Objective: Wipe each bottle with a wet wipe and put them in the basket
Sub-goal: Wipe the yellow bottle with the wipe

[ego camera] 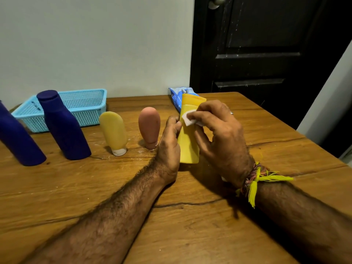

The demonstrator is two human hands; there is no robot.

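Progress: we judge the task barely begun. The blue basket (62,109) at the far left corner of the bench (190,225) looks empty, though its floor is only partly visible through the mesh.
In hand: we are wiping the yellow bottle (188,143), which stands upright near the middle of the bench, its base on the wood.
Waiting: four bottles stand in a row toward the left edge, none in the basket: a dark blue bottle (63,126) just in front of the basket, another dark blue bottle (19,141) cut off by the left edge of view, a pale yellow tube (114,130) and a pink tube (149,126), both on their caps.
Left to do: we judge that this bottle needs finishing and placing, then the other four need wiping and placing.
Left hand: our left hand (169,145) comes in from the near edge and steadies the yellow bottle on its left side; its fingers (176,123) curl against the bottle's edge.
Right hand: our right hand (221,134) arches over the bottle from the right, wrist raised off the bench. Its fingers (198,115) are bent and pinch a white wipe (188,119), pressing it on the bottle's upper front.
Wipe pack: a blue packet (179,96) lies behind the yellow bottle, near the far edge.
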